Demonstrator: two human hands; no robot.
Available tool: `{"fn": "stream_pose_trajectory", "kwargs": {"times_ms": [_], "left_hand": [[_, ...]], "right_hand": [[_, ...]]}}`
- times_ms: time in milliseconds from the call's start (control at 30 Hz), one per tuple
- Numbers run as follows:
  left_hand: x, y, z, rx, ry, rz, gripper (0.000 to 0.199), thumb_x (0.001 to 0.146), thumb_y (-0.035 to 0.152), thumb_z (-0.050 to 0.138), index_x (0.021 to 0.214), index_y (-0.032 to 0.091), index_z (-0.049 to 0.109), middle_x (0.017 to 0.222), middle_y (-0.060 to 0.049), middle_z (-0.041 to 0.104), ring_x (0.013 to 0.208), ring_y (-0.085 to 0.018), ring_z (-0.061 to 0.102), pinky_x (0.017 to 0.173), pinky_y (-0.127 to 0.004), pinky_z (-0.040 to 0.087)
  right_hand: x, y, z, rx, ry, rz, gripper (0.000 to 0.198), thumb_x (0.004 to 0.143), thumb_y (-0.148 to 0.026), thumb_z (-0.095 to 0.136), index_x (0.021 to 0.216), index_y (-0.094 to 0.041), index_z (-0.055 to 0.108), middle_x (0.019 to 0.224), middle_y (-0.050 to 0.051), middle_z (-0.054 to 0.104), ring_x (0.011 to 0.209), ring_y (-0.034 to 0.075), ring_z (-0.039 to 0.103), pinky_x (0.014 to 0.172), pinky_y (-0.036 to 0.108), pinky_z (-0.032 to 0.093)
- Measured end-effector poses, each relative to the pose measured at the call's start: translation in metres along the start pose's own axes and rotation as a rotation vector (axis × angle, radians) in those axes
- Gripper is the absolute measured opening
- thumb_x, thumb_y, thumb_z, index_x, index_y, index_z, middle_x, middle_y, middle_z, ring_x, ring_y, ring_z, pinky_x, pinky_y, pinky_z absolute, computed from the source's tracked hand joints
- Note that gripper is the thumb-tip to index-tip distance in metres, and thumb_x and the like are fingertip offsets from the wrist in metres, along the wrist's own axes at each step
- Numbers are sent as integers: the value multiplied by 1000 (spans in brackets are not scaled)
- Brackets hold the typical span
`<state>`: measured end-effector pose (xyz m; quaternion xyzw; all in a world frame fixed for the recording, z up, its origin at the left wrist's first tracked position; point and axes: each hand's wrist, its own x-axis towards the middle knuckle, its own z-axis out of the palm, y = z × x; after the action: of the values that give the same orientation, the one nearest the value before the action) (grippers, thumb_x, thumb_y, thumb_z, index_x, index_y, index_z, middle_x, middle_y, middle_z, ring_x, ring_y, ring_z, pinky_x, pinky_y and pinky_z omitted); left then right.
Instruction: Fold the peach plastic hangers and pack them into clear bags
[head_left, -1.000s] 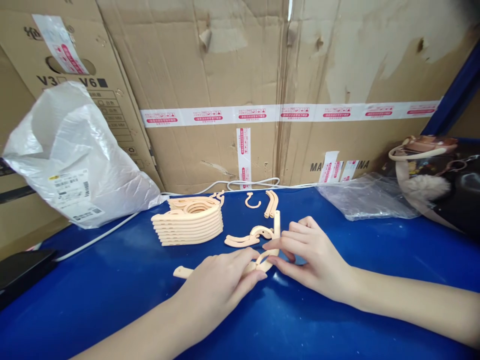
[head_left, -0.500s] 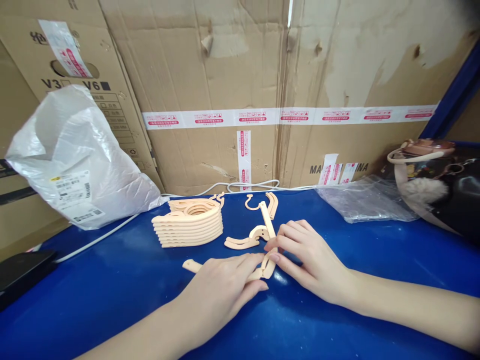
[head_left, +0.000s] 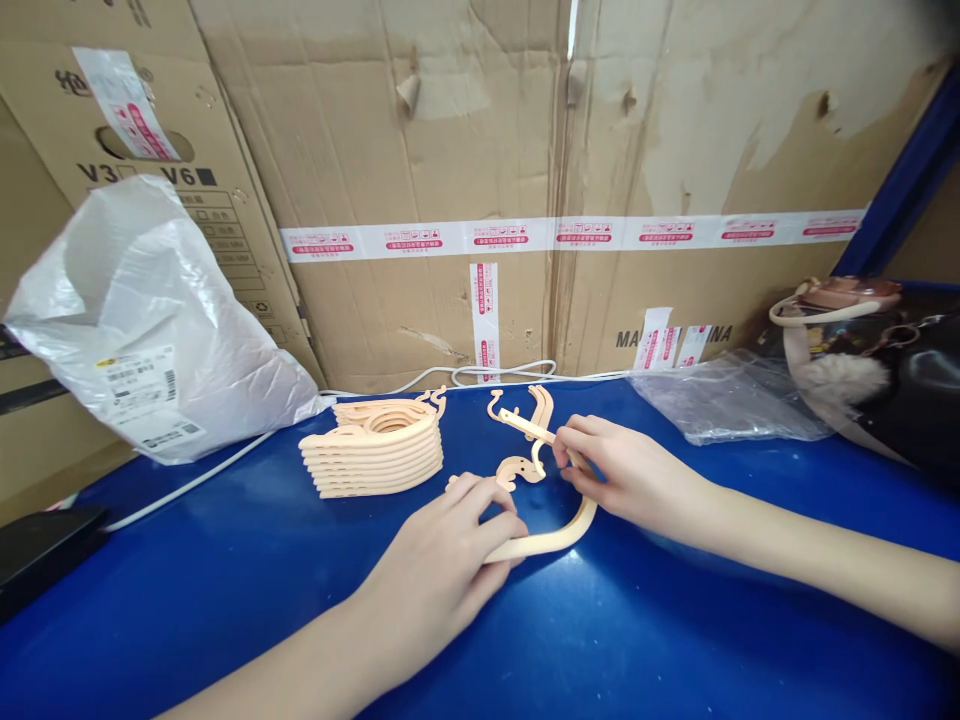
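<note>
A beige folding clothes hanger (head_left: 551, 542) spans my two hands just above the blue table. My left hand (head_left: 450, 560) is closed around one arm of it, palm down. The fingers of my right hand (head_left: 626, 465) pinch the other side, where a straight bar sticks out to the upper left and a small hook shows below it. My right hand partly covers the joint. Behind my left fingers lies a loose curved hanger piece (head_left: 517, 468), partly hidden. Farther back are more curved pieces (head_left: 541, 405) and a hook (head_left: 493, 404).
A neat stack of folded beige hangers (head_left: 375, 465) stands left of centre. Behind it are a white plastic bag (head_left: 150, 330), a cable and large cardboard boxes (head_left: 420, 130). A clear plastic bag (head_left: 727, 400) and a black bag (head_left: 915, 390) lie at right, a black device (head_left: 52, 555) at left.
My right hand has shifted slightly right and up, and the hands are farther apart. The hanger's straight bar has swung over to the left, and its curved arm shows more between my hands.
</note>
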<state>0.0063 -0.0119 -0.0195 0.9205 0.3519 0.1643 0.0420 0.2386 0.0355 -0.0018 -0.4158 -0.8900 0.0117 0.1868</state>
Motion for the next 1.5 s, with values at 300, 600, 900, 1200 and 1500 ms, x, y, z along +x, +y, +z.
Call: {"fn": "stream_pose_trajectory", "kwargs": {"times_ms": [300,600,900,1200,1500], "left_hand": [[-3,-17,18,-13,-20,-118,64,98,46,38,151,28,9,153,-7,31,138,-27,34,109,-51,35],[-3,-7,12,268,33,-110,36,94,20,43,129,13,52,118,-13,65,102,-28,65,84,-45,57],[-5,-13,12,270,112,-47,37,87,0,34,109,14,61,93,-9,67,79,-23,67,66,-38,59],[-2,-5,0,243,337,-62,30,93,8,28,111,18,50,92,-5,62,80,-20,63,68,-32,52],[0,-1,-5,-92,133,-309,30,101,36,24,80,22,42,73,4,53,64,-15,56,56,-25,36]], "right_hand": [[4,16,-3,-128,-145,21,16,85,-3,48,84,-17,56,87,5,60,82,19,53,70,29,40],[6,36,0,-237,-182,-2,18,89,-8,46,81,-19,58,81,4,59,75,19,53,67,31,37],[-4,-3,-16,-129,-226,-248,26,89,-45,55,87,-20,58,91,4,57,81,19,55,71,31,42],[-11,-22,-9,-235,-223,-480,20,100,-24,38,91,-18,54,79,2,61,70,17,53,66,30,37],[-15,-19,8,-248,-140,-513,34,103,-31,25,101,-16,55,71,1,62,50,12,51,48,27,30]]}}
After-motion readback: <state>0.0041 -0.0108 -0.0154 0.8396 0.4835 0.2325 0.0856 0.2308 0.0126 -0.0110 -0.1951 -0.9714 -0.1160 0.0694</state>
